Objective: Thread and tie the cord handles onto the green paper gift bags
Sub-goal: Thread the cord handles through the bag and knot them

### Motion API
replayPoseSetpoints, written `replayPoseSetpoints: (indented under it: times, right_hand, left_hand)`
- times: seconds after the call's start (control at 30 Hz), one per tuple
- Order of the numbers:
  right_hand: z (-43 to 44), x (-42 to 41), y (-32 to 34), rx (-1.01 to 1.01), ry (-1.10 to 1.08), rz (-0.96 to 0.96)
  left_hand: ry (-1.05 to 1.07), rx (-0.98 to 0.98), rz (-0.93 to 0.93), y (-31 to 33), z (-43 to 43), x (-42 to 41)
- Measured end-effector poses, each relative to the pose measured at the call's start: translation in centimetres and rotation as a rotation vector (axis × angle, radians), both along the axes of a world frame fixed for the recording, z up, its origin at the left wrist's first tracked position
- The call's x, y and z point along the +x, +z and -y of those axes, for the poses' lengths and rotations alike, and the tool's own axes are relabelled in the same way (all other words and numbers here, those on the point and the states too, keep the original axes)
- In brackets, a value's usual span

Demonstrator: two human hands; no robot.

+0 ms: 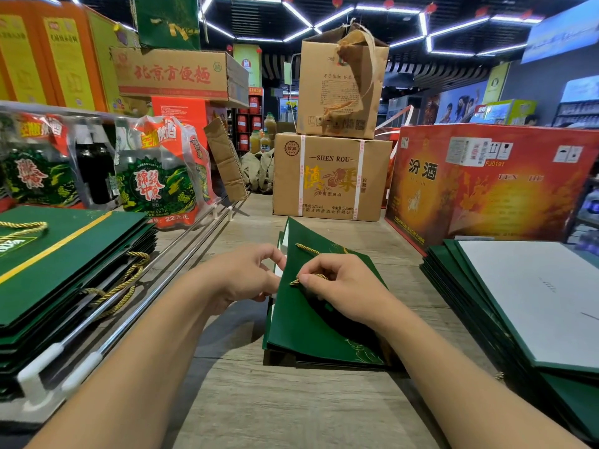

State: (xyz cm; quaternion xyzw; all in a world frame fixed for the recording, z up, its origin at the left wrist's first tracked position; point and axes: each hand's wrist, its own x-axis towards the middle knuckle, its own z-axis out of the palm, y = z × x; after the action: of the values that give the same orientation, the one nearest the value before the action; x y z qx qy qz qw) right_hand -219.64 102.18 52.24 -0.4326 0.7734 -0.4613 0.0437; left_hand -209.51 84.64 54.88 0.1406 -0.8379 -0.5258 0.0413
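Setting: shop interior under hexagonal ceiling lights (324, 24), with goods stacked all round a wood-grain tabletop (291, 409).
Back row: a brown carton printed SHEN ROU (330, 176) stands at the far middle of the tabletop with a torn cardboard box (340, 82) on top of it; a red carton (486, 186) stands just to their right.
Left shelf: plastic-wrapped bottle packs (158, 176) sit at the far left, and a chrome rail (155, 286) runs between that side and the wood surface.
Bags with handles: the left stack (64, 254) is a pile of flat green bags beyond the rail, with twisted gold handles (120, 286) looping out of its near side.
Other bags: the right stack (470, 306) is more flat green bags at the right edge, the top one showing a pale grey-white face.
Bag in work: the green paper gift bag (311, 325) lies in the middle of the tabletop between the two stacks, under both hands, its left edge raised a little so that white inner paper shows.
Grip, left: the left hand (246, 277) has curled fingers and thumb holding the bag's raised left edge.
Grip, right: the right hand (343, 286) rests on the bag's front face, thumb and forefinger pinching the cord's tip.
Cord: the gold cord (308, 249) lies across the bag's face near its far edge, passes behind the right hand, and its end pokes out at the pinch.
Arms: bare forearms reach in from the bottom of the view.
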Motion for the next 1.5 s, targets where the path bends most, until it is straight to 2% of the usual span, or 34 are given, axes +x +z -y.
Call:
replayPoseSetpoints:
  times: [0.43,0.63,0.73,0.87,0.93,1.07,1.13,1.23,1.33,1.37,1.4,1.5]
  right_hand:
    - [0.2,0.3,0.0,-0.026,0.032,0.14]
    - [0.1,-0.1,0.1,-0.063,-0.014,0.251]
    - [0.5,-0.3,-0.1,-0.14,-0.017,0.387]
    - [0.9,-0.6,-0.2,-0.305,0.068,0.601]
    - [0.7,-0.3,0.0,-0.314,0.093,0.638]
    - [0.4,-0.7,0.2,-0.234,-0.042,0.567]
    - [0.3,-1.5,-0.1,-0.126,-0.233,0.344]
    - [0.2,-2.5,-0.9,0.129,-0.455,0.047]
    - [0.0,-3.2,-1.3,0.511,-0.58,-0.017]
    - [0.0,-3.5,-1.5,0.571,-0.594,-0.027]
    - [0.0,-3.6,-1.6,0.57,-0.6,-0.015]
    - [-0.2,-3.5,-1.5,0.405,-0.51,0.078]
  left_hand:
    - [0.01,-0.04,0.07,-0.1,0.5,0.2]
    - [0.042,0.072,0.063,0.2,0.1,0.0]
    - [0.104,0.11,0.047,-0.1,-0.2,-0.4]
    - [0.113,0.014,0.057,-0.8,-0.4,-0.9]
    - [0.138,-0.021,0.046,-1.2,-0.4,-1.1]
    - [0.163,-0.087,0.048,-1.4,-0.7,-1.3]
    - [0.16,-0.098,0.046,-1.3,-0.9,-1.2]
    - [0.143,-0.096,0.044,-1.2,-1.0,-1.0]
    - [0.126,-0.107,0.056,-1.1,-0.9,-0.9]
    - [0.12,-0.117,0.07,-1.1,-0.8,-1.0]
    - [0.12,-0.124,0.089,-1.1,-0.7,-1.1]
    - [0.139,-0.073,0.122,-1.3,-0.7,-1.1]
